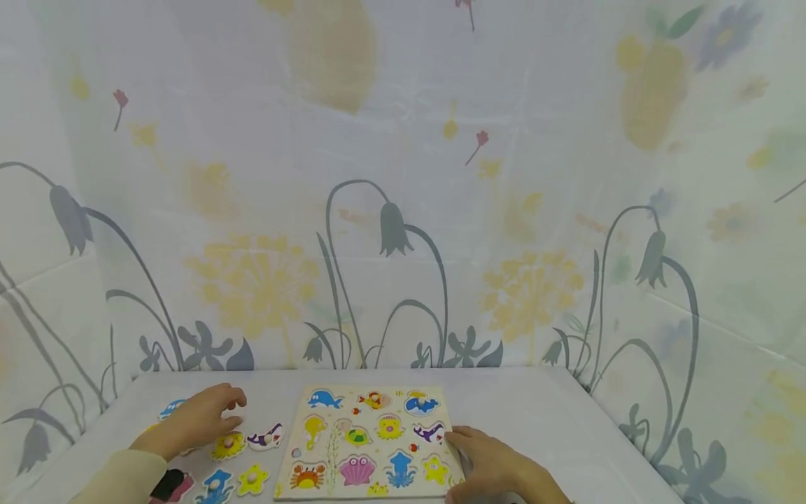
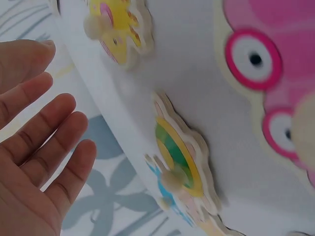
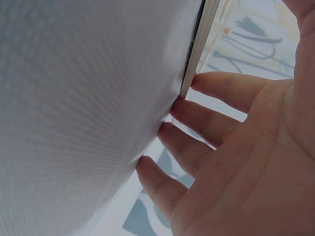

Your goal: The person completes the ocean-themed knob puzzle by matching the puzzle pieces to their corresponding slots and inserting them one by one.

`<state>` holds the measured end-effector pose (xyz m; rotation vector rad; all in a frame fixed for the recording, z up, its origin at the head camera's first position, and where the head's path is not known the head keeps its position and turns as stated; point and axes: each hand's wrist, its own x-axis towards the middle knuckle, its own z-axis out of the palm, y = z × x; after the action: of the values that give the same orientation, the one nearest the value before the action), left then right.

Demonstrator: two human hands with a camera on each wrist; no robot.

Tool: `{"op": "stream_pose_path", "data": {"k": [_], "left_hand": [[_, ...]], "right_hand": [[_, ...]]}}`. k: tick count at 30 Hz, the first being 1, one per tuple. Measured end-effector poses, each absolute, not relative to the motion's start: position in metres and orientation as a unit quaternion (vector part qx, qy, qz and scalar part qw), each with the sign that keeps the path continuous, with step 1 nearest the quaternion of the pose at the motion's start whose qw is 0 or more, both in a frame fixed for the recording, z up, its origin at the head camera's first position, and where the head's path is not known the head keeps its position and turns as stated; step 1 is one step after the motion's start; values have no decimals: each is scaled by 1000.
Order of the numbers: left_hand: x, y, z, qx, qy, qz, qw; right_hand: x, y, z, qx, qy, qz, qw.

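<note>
A cream wooden puzzle board (image 1: 380,451) printed with sea animals lies on the table. My right hand (image 1: 491,458) rests at its right edge; in the right wrist view its fingertips (image 3: 202,81) touch the board's side and the white tabletop. My left hand (image 1: 198,420) hovers over loose knobbed pieces, fingers loosely bent and holding nothing. Around it lie a purple whale piece (image 1: 265,437), a yellow octopus piece (image 1: 228,445), a blue squid piece (image 1: 215,488) and a yellow starfish piece (image 1: 253,479). The left wrist view shows a pink shell piece (image 2: 295,49) and a green-and-yellow piece (image 2: 179,152).
A blue piece (image 1: 172,409) lies behind the left hand, partly covered by it. The white table (image 1: 510,406) ends at a flower-printed curtain (image 1: 403,280), which also hangs along both sides.
</note>
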<state>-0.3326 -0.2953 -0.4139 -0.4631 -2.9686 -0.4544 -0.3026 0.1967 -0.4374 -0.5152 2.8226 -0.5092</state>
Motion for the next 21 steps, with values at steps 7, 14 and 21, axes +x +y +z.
{"op": "stream_pose_path", "data": {"k": [7,14,21], "left_hand": [[-336,-325,-417,-128,-981,-140,52],[-341,-351,-422,-92,-983,-153,41],[-346,-364,-425,-54,-982,-179,15]], "right_hand": [[-304,194,-438,-169,963,-175,116],[-305,194,-438,-176,962,-176,112],[-304,196,-438,-178,961,-179,113]]}}
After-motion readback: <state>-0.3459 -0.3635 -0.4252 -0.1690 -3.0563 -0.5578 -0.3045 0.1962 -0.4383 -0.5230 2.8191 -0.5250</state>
